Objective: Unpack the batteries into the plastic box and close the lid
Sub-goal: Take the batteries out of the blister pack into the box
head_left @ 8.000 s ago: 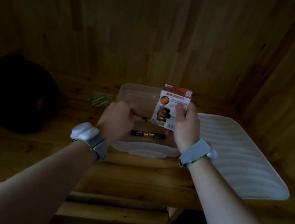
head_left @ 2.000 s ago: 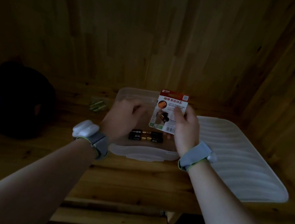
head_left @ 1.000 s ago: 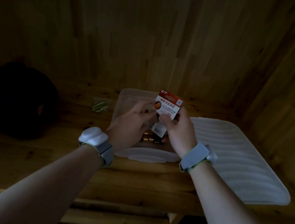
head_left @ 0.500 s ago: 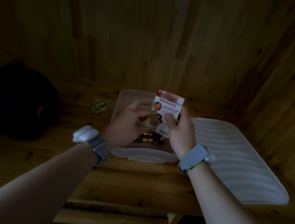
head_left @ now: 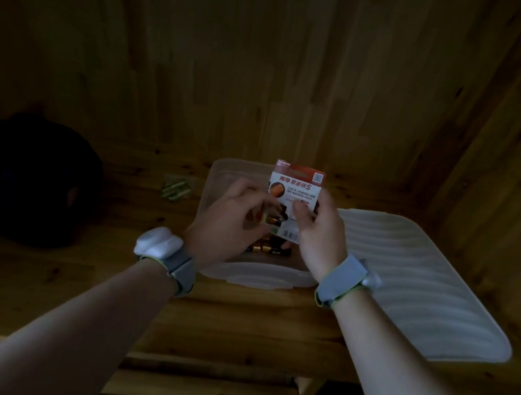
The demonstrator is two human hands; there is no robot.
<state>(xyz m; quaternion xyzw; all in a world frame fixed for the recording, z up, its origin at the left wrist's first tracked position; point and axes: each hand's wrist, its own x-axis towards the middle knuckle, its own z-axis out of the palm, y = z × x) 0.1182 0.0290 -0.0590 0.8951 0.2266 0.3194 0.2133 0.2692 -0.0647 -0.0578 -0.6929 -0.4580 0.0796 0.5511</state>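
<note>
Wooden bench carries the ribbed lid, loose at right near the front edge, and the open plastic box holding batteries. Above it the right hand grips the battery pack while the left hand pinches its blister; a cell popping free could skip the rim, with open wood leftward.

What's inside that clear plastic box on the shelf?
Loose batteries lie on the floor of the box, near its front. The left hand, right hand and battery pack cover the rest, so their number cannot be told.
</note>
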